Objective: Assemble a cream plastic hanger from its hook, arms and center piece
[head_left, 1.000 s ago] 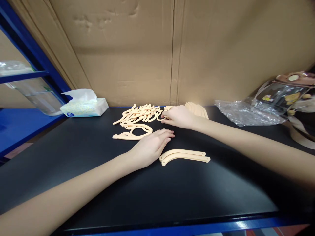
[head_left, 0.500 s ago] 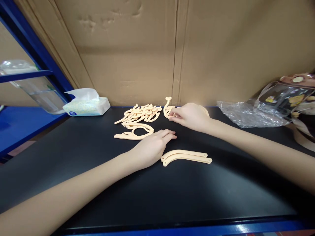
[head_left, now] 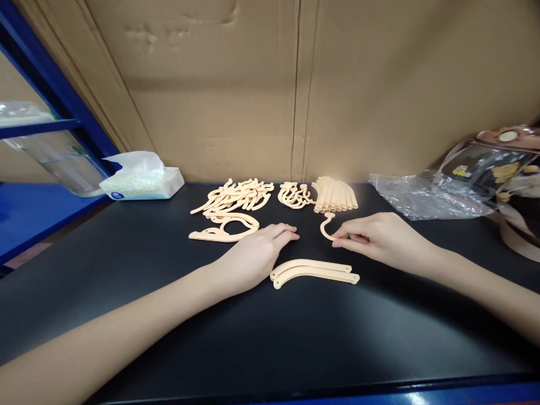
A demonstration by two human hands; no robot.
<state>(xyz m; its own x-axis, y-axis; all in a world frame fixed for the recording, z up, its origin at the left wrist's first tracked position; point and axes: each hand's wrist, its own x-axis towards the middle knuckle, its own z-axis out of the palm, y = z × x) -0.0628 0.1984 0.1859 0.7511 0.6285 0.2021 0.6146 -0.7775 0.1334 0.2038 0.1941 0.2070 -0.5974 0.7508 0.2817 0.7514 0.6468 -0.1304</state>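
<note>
Pinched the small hook (head_left: 327, 228) by its straight end in the right hand (head_left: 379, 239), thumb and finger closed on it, curl pointing away, low over the black surface (head_left: 211, 337). Rested the left hand (head_left: 257, 253) flat and open, palm down, holding nothing, fingertips just beside the flat looped piece (head_left: 223, 228). Lay between both hands: two long curved arms (head_left: 314, 271), side by side and touching. Probably best done with a soft, steady pinch, keeping the tiny hook from slipping or twisting, and keeping the left hand still. Sat farther back in a row: a messy pile of pieces (head_left: 234, 197), a small heap of hooks (head_left: 295, 195) and a neat stack of curved pieces (head_left: 335, 196). Stood off to the left a tissue pack (head_left: 141, 179) with one tissue poking out. Lay off to the right a crumpled clear bag (head_left: 426, 197), insides too hard to tell, and a clear pouch (head_left: 493, 163) with little pictures on it.
</note>
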